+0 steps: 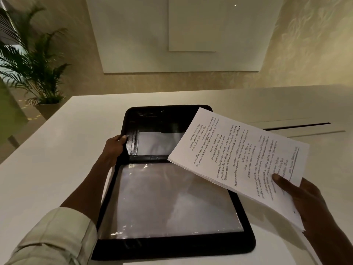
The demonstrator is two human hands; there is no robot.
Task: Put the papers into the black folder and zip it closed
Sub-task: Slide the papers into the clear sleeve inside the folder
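Note:
The black folder [172, 245] lies open on the white table [57, 159], its far half raised a little and its near half covered by a shiny clear sleeve. My left hand [112, 150] grips the left edge of the folder's far half near the spine. My right hand [303, 199] holds a stack of printed papers [238, 157] by its near right corner, thumb on top. The stack hangs tilted in the air above the folder's right side and hides part of it.
A potted palm [36, 73] stands beyond the table's far left corner. A long dark slot [298, 126] runs along the table surface at the right. A pale wall with a flat panel [191, 35] rises behind the table.

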